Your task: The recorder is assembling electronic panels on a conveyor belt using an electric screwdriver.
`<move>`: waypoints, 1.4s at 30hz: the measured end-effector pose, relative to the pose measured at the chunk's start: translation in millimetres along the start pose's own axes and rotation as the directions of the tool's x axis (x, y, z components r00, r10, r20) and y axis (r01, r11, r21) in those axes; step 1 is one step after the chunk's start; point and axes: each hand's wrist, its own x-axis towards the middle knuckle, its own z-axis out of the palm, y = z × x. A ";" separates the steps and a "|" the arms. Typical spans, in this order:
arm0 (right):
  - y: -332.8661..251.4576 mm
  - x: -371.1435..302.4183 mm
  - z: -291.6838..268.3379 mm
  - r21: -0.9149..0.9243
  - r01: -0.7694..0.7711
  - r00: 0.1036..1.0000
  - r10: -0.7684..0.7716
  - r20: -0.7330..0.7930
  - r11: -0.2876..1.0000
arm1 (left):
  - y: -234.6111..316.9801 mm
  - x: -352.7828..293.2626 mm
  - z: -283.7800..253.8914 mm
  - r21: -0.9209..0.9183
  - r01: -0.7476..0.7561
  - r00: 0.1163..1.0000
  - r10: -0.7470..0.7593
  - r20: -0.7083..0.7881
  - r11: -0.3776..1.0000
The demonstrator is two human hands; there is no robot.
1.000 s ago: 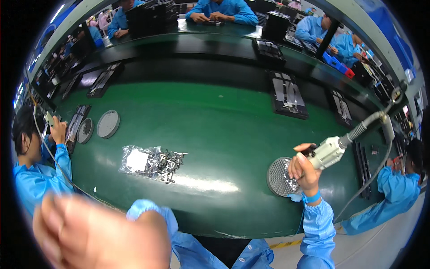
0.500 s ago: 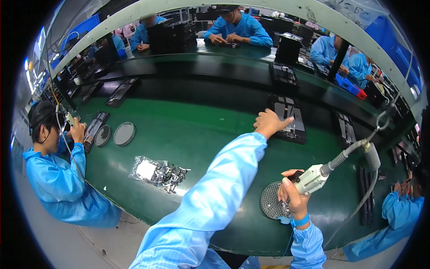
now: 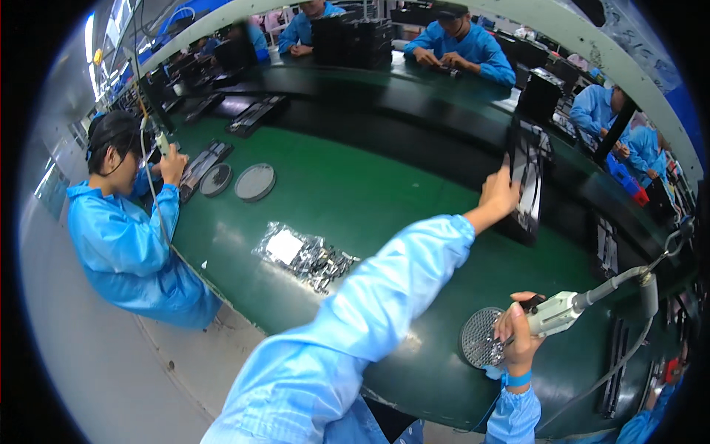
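Note:
My left hand (image 3: pixel 497 194) reaches out to the far right and grips the near left edge of a flat black assembly with grey plates (image 3: pixel 528 177). The assembly is tilted, its left side raised off the bench. My right hand (image 3: pixel 520 337) is wrapped round a pale green electric screwdriver (image 3: pixel 551 314), whose cable runs off to the upper right. Below its fingers lies a round tray (image 3: pixel 477 334) with a grid of holes and loose screws. A blue band circles my right wrist. The screwdriver's tip is hidden by the hand.
On the green bench (image 3: pixel 355 177) lies a clear bag (image 3: pixel 285 246) beside a heap of small metal parts (image 3: pixel 324 268). Two round dishes (image 3: pixel 255 182) are farther left, near a co-worker (image 3: pixel 126 229). Black strips (image 3: pixel 614 370) lie at right; a dark raised ledge (image 3: pixel 414 118) runs behind.
My left hand has closed on the assembly's edge and tipped it up from lying flat. My right hand still holds the screwdriver over the tray. The whole view has shifted.

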 end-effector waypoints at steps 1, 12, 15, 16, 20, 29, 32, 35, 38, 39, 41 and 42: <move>1.1 0.7 -3.5 0.042 -0.001 1.000 0.002 -0.014 0.999 | 4.9 -7.0 -20.6 -0.016 -0.108 0.992 0.107 -0.060 0.994; 4.0 13.8 -2.0 0.026 0.055 0.998 -0.054 -0.025 0.998 | 3.2 -274.0 -239.6 -0.305 0.221 0.975 -0.204 0.088 0.926; 3.0 9.5 3.5 0.001 0.045 0.998 -0.045 -0.038 0.999 | 12.7 -334.2 -242.2 -0.285 0.366 0.925 -0.313 0.216 0.886; 1.6 8.2 4.5 -0.006 0.053 0.998 -0.053 -0.044 0.999 | 16.8 -347.2 -238.8 -0.267 0.368 0.923 -0.316 0.220 0.891; 2.0 5.4 7.4 -0.003 0.049 0.998 -0.049 -0.030 0.999 | 42.9 -366.1 -246.0 -0.213 0.452 0.874 -0.382 0.300 0.866; -4.3 12.1 7.6 -0.038 0.031 0.998 -0.033 -0.047 0.999 | -5.7 -248.9 -308.4 0.660 -0.168 0.985 0.151 0.083 0.733; -4.7 13.5 12.4 0.006 0.028 0.999 -0.028 -0.018 1.000 | -42.3 -186.4 -320.1 0.412 -0.291 0.934 0.164 0.317 0.863; -8.1 9.6 14.9 0.017 -0.010 0.999 0.010 -0.042 1.000 | -46.6 -158.1 -322.2 0.434 -0.242 0.827 -0.049 0.559 0.868; -10.4 8.1 9.9 -0.005 -0.034 0.999 0.033 -0.035 0.999 | -62.0 -157.5 -315.6 0.400 -0.107 0.779 -0.174 0.603 0.910; -7.9 7.4 10.9 0.001 -0.033 0.999 0.033 -0.035 0.999 | -67.5 -161.2 -318.0 0.396 -0.138 0.800 -0.133 0.585 0.908; -8.6 3.2 5.3 -0.006 -0.038 0.998 0.038 -0.056 0.999 | -66.3 -162.9 -313.0 0.368 -0.141 0.823 -0.098 0.559 0.919; -10.4 2.9 5.8 0.008 -0.037 0.998 0.038 -0.054 0.999 | -60.9 -165.5 -312.4 0.360 -0.089 0.829 -0.131 0.543 0.929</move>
